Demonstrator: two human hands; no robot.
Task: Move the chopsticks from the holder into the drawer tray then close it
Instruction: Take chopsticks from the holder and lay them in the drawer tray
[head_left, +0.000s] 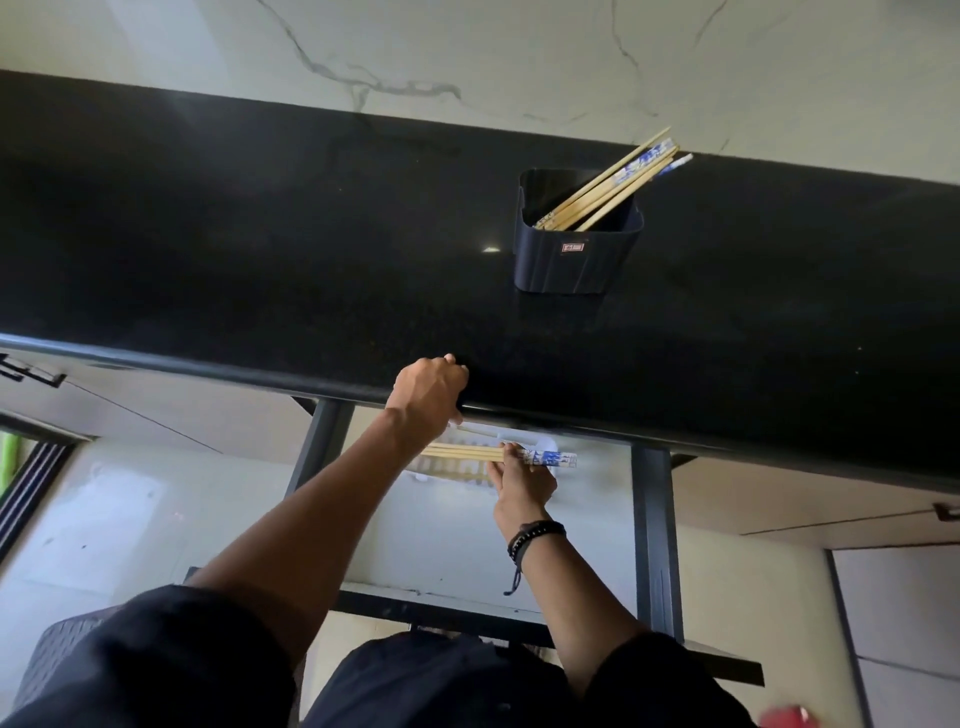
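Observation:
A dark square holder (576, 254) stands on the black counter (260, 249), with several wooden chopsticks (613, 182) leaning out of it to the upper right. Below the counter the drawer (655, 519) is pulled open, and a white tray (457, 475) lies at its far end. My right hand (519, 483) is shut on a bundle of chopsticks (467, 453) with blue-patterned ends, held level just over the tray. My left hand (431, 395) rests curled on the counter's front edge, above the drawer. The tray's inside is mostly hidden by my arms.
Pale cabinet fronts flank the drawer, with dark handles at the left (31, 374) and right (948, 512). The marble-look wall (467, 52) rises behind the counter. A dark woven bin (57, 654) stands at the lower left, and something red (787, 717) blurs the bottom right corner.

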